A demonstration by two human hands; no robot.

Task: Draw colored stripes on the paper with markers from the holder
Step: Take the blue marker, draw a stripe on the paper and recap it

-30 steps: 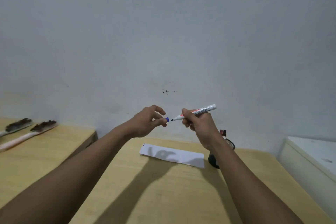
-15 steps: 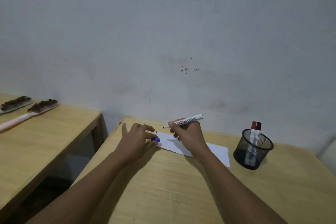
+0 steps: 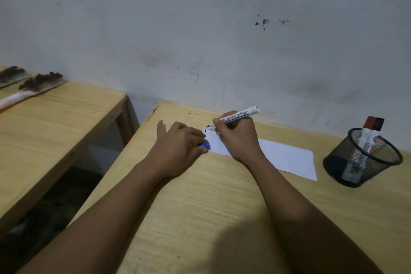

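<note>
A white strip of paper (image 3: 287, 155) lies on the wooden table (image 3: 211, 207). My right hand (image 3: 238, 138) grips a white board marker (image 3: 241, 115), its dark tip touching the paper's far left corner beside a short dark stroke. My left hand (image 3: 180, 147) rests on the table at the paper's left end, fingers curled around a blue marker cap (image 3: 205, 145). A black mesh holder (image 3: 360, 158) stands to the right of the paper with two capped markers (image 3: 370, 133) in it, one red-capped and one dark-capped.
A grey wall runs right behind the table. A second wooden table (image 3: 55, 122) stands to the left across a gap, with two brushes (image 3: 37, 84) on it. My head's shadow falls on the near part of the table.
Both hands came down from mid-air to the paper. The marker tip now touches the paper's left end, where a short dark stroke has appeared. The camera tilted downward.
</note>
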